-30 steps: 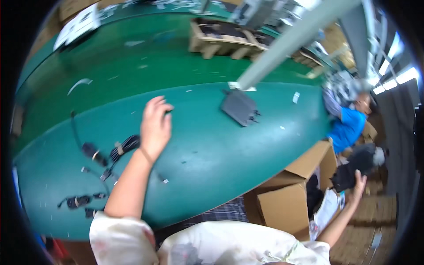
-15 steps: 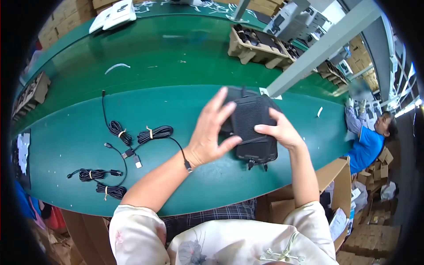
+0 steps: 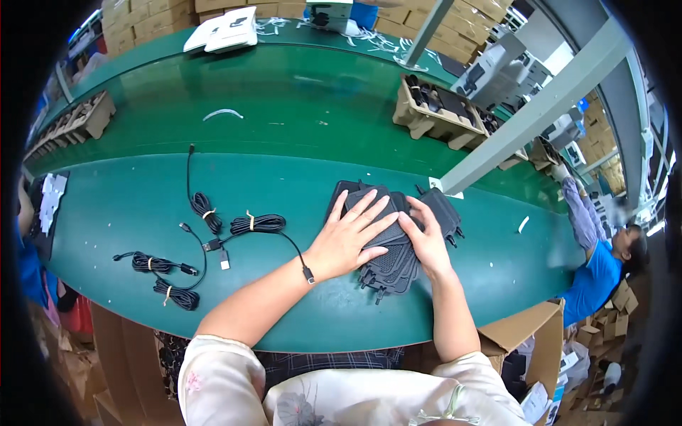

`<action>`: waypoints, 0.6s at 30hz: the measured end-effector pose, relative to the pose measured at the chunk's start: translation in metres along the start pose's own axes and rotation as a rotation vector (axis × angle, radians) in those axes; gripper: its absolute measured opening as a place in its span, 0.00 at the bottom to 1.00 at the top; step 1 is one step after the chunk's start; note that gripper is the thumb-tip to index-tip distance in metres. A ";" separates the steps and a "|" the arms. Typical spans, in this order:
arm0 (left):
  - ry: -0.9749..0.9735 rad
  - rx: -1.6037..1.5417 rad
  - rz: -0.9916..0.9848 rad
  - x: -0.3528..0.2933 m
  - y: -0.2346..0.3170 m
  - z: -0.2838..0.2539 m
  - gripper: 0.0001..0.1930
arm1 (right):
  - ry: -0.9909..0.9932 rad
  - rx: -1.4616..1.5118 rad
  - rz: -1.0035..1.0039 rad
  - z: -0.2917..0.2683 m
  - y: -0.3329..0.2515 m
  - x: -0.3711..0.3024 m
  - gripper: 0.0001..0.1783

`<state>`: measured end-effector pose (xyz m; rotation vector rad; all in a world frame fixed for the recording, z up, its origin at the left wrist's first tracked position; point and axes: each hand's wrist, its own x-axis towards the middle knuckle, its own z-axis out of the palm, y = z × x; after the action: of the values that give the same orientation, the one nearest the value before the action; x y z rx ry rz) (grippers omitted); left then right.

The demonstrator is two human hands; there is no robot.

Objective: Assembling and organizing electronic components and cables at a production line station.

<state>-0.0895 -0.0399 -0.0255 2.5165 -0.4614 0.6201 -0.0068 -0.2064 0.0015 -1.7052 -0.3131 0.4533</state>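
Several flat black rectangular devices [image 3: 389, 268] with textured faces and short connector ends lie in an uneven, fanned pile on the green table. My left hand [image 3: 349, 236] lies across the top of the pile, fingers spread. At the pile's right side, my right hand [image 3: 428, 241] grips the edge of a device, thumb on top and some fingers hidden. Another black device [image 3: 442, 209] sticks out beyond the right fingers. Left of my hands is a coiled black cable [image 3: 257, 224] tied with a band; its connector end [image 3: 307, 275] reaches my left wrist.
More tied black cables [image 3: 204, 213] lie on the left, with two bundles [image 3: 153, 263] nearer me. A grey post [image 3: 529, 117] rises behind the pile. Moulded trays [image 3: 437, 110] stand farther back. An open cardboard box [image 3: 529, 330] and a co-worker [image 3: 595, 273] are at the right.
The black device held between my hands has come down onto the pile. My left hand now lies flat on top, and my right hand has moved left and lower. The view has shifted.
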 end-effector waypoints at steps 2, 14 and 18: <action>0.012 0.047 -0.039 -0.003 0.005 0.003 0.30 | 0.140 -0.351 -0.328 -0.009 0.011 0.008 0.23; 0.232 -0.004 -0.122 0.001 0.016 0.006 0.27 | 0.210 -0.346 -0.562 -0.023 0.006 0.013 0.14; 0.297 -0.028 -0.095 -0.004 0.002 -0.011 0.26 | 0.212 -0.366 -0.600 -0.010 0.001 0.009 0.12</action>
<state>-0.0977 -0.0344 -0.0186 2.3507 -0.2384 0.9242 0.0060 -0.2114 0.0007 -1.8823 -0.7570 -0.2399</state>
